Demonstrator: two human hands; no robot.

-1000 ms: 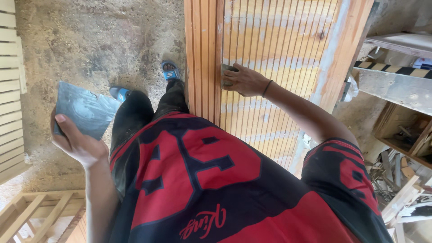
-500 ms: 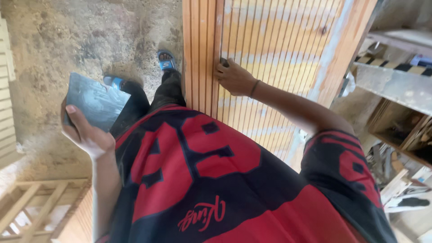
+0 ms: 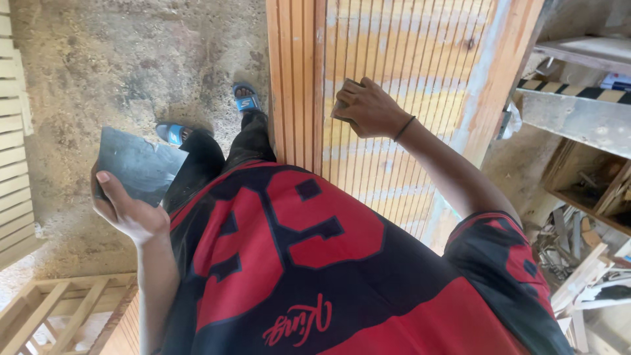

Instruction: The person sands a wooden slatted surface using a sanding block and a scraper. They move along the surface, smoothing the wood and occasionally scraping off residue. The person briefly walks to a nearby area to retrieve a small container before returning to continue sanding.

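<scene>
One broad wooden panel (image 3: pixel 401 92) fills the upper middle of the view, its face cut into narrow parallel ribs, pale and streaked with whitish patches, framed by smoother orange-brown boards. Beneath lies a rough, dusty concrete floor (image 3: pixel 131 72) strewn with sawdust, with slatted wooden frames (image 3: pixel 39 309) at the left edge. The person wears a red and dark jersey (image 3: pixel 296 263) and blue sandals (image 3: pixel 244 100). The left hand (image 3: pixel 128 210) is clamped on a flat grey sheet (image 3: pixel 139 164), roughly square with a worn, smeared surface, thumb lying across its lower edge, held away from the panel. The right hand (image 3: pixel 368 108) is curled shut around a small dark block (image 3: pixel 342 108), possibly a sanding pad, pressed against the ribbed face.
</scene>
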